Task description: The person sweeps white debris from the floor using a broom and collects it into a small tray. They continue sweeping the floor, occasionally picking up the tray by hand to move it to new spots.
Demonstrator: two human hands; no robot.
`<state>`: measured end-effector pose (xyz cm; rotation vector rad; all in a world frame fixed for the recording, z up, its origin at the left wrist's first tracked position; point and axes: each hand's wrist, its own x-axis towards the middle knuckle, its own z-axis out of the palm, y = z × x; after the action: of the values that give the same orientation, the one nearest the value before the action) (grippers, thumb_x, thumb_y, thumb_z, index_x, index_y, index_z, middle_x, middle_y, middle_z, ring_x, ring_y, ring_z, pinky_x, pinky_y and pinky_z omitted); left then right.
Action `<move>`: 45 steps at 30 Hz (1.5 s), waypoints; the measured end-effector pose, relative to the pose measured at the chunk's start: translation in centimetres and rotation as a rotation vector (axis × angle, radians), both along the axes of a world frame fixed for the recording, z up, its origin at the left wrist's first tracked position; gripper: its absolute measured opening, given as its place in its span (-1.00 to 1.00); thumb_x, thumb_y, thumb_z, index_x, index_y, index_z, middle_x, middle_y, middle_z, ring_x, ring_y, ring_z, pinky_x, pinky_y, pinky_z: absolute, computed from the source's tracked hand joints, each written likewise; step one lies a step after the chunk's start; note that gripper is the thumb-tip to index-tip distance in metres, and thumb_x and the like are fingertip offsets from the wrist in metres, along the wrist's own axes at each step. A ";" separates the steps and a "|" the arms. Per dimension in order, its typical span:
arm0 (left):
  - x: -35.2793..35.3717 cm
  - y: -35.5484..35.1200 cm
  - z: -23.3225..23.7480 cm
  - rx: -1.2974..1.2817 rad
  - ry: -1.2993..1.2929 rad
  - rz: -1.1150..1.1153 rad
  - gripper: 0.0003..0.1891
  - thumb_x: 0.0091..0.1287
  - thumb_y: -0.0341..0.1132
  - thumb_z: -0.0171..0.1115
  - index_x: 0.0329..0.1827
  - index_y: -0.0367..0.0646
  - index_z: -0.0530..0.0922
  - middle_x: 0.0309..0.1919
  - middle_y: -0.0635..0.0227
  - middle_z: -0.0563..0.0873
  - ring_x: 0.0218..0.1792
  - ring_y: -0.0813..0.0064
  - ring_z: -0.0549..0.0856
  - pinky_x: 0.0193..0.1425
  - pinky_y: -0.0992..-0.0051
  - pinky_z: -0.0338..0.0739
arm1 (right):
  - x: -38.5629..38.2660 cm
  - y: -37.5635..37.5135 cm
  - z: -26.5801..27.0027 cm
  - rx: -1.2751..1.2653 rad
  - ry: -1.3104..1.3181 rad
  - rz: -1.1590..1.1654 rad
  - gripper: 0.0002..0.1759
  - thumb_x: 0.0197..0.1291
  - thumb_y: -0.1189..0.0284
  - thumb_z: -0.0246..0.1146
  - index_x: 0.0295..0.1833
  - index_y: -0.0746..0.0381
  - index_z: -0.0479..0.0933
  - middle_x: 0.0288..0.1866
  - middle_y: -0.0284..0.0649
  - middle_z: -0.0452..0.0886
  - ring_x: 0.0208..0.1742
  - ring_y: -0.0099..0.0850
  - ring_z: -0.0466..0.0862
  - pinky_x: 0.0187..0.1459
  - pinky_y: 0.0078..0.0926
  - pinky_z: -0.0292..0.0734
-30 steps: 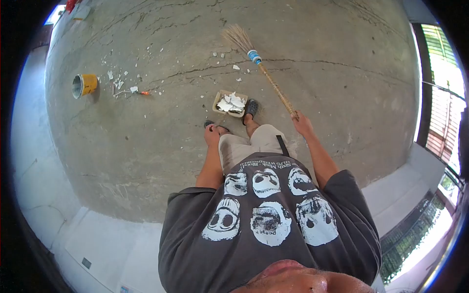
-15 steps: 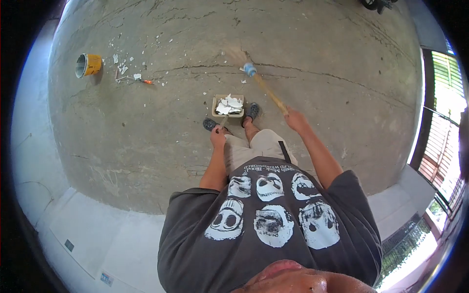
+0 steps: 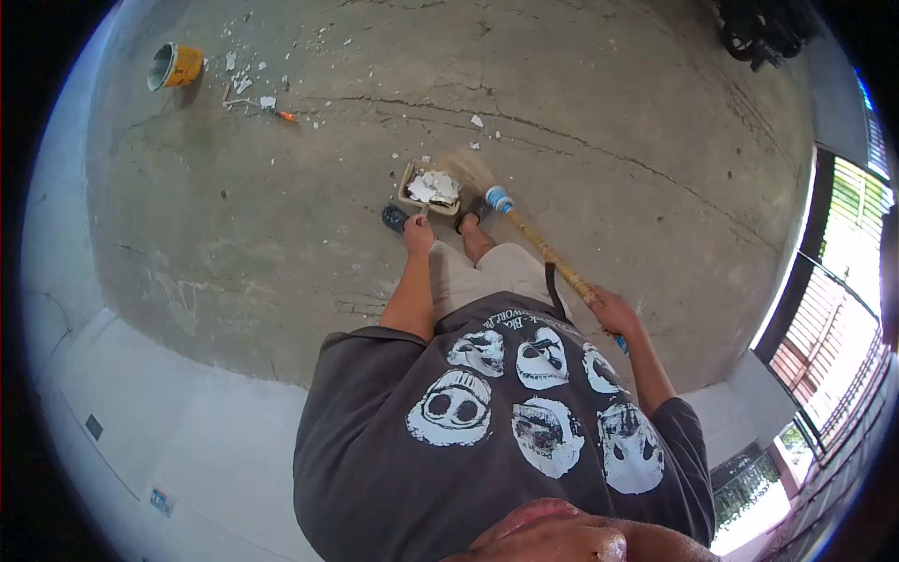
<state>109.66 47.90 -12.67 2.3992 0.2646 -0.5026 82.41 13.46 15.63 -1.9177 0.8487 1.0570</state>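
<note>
My left hand (image 3: 419,234) is wrapped round the short handle of a dustpan (image 3: 453,207), which rests on the concrete just ahead of my feet. White flakes (image 3: 434,186) lie piled in its pan. In my right hand (image 3: 611,312), held out by my right hip, is the stick of a broom (image 3: 538,242), its fingers closed round the upper part. Blue binding sits at the broom's neck, and its bristles, smeared by motion, are close to the dustpan's right side. A few white chips lie on the floor past the bristles.
At the far left a yellow bucket (image 3: 189,66) lies on its side. Near it are scattered white flakes (image 3: 243,84) and a tool with an orange handle (image 3: 286,116). A dark wheeled vehicle (image 3: 763,37) stands at the far right. Cracks run across the floor.
The broom has swung back toward me, its bristles going from beyond the dustpan to beside it. My right hand has drawn back to the hip; the dustpan has tilted slightly.
</note>
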 end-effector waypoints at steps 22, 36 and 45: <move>-5.2 2.9 1.7 0.103 0.175 0.124 -0.79 0.25 -0.22 0.14 -0.10 0.01 0.62 -0.13 0.14 0.69 -0.07 0.11 0.65 0.01 0.26 0.52 | 7.4 0.9 -1.3 -0.168 -0.047 0.354 -0.48 0.22 0.22 0.10 0.29 0.12 0.34 -0.18 0.07 0.63 -0.17 0.00 0.64 -0.09 -0.09 0.51; -2.3 3.5 2.5 0.066 0.259 0.062 -0.72 0.24 -0.14 0.13 -0.06 0.00 0.61 -0.06 0.12 0.67 0.01 0.08 0.61 0.08 0.22 0.48 | 6.5 -1.2 3.0 -0.085 -0.021 -0.221 -0.43 0.29 0.16 0.12 0.38 0.07 0.27 -0.63 -0.23 0.46 -0.72 -0.47 0.48 -0.66 -0.45 0.45; -2.0 4.1 4.9 0.056 0.209 0.009 -0.71 0.26 -0.12 0.08 -0.07 -0.04 0.60 -0.09 0.15 0.67 -0.03 0.09 0.62 0.04 0.22 0.48 | 7.8 1.2 -2.4 -0.165 -0.019 -0.290 -0.47 0.29 0.21 0.04 0.31 0.20 0.28 -0.37 0.02 0.60 -0.59 -0.28 0.62 -0.55 -0.30 0.53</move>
<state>107.66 51.98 -7.80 2.3997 0.3847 -0.7519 90.19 14.62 13.23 -1.8627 1.1930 0.8150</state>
